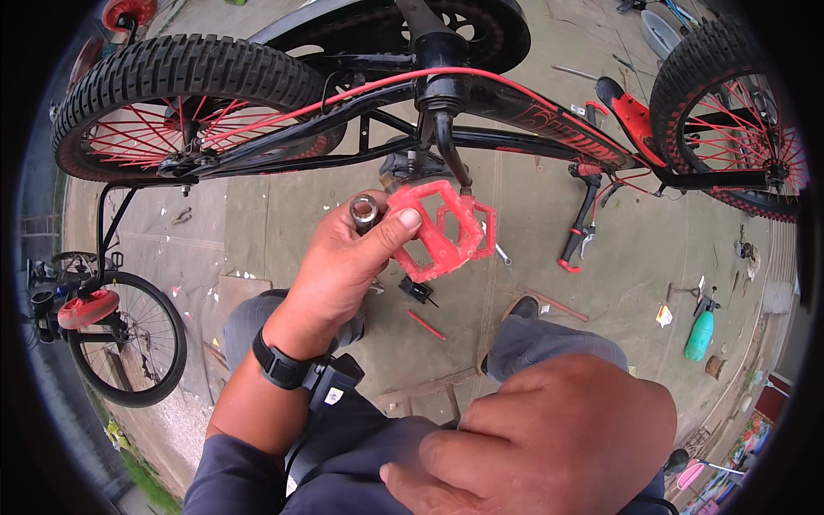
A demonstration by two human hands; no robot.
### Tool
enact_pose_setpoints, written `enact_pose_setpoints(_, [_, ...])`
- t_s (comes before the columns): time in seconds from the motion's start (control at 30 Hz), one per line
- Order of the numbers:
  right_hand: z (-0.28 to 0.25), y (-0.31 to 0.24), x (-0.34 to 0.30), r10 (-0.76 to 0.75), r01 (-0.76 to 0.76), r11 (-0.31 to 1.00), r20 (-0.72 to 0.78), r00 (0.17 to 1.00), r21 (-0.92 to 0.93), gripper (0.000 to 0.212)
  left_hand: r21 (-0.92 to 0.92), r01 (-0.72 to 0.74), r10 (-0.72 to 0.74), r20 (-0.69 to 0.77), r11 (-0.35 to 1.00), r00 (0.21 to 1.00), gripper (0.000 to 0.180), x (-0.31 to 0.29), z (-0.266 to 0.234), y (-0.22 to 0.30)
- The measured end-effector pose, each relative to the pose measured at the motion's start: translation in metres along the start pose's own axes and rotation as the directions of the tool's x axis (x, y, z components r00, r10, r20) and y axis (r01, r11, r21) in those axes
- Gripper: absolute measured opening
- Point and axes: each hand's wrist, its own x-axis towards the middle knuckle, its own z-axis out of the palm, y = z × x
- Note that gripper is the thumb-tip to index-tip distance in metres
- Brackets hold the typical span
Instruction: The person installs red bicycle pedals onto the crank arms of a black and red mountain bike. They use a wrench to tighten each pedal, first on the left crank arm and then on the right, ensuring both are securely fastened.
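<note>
My left hand (322,257) is closed, its thumb pressing on a red platform pedal (446,245). A hollow-ended metal socket tool (364,209) sticks up from the same hand, beside the index finger. The pedal is right at the end of a black crank arm (448,150); more red frame overlaps behind it, and I cannot tell whether that is a second pedal or the same one. The crank belongs to a black and red bicycle (532,112) turned upside down. Close to the camera, my right hand (558,438) has bent fingers, with its fingertips and palm mostly hidden.
Behind the pedal are the bicycle's knobby tyre (206,64) and handlebar grip (579,223). A red training wheel (88,309) juts out at left, near another bicycle wheel (129,339). On the ground are a red rod (427,324), a wrench (502,254) and a green spray bottle (700,333).
</note>
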Motion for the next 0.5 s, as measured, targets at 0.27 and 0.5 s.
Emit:
enact_pose_setpoints(0.27, [0.026, -0.003, -0.001, -0.018, 0.01, 0.989, -0.051, 0.999, -0.15, 0.031, 0.019, -0.062, 0.064, -0.116, 0.998, 0.991, 0.021, 0.0, 0.007, -0.01])
enact_pose_setpoints(0.5, [0.028, -0.008, -0.013, 0.032, -0.068, 0.969, -0.154, 0.988, -0.236, 0.032, -0.003, -0.117, 0.115, -0.159, 0.993, 0.98, 0.027, 0.0, 0.012, -0.011])
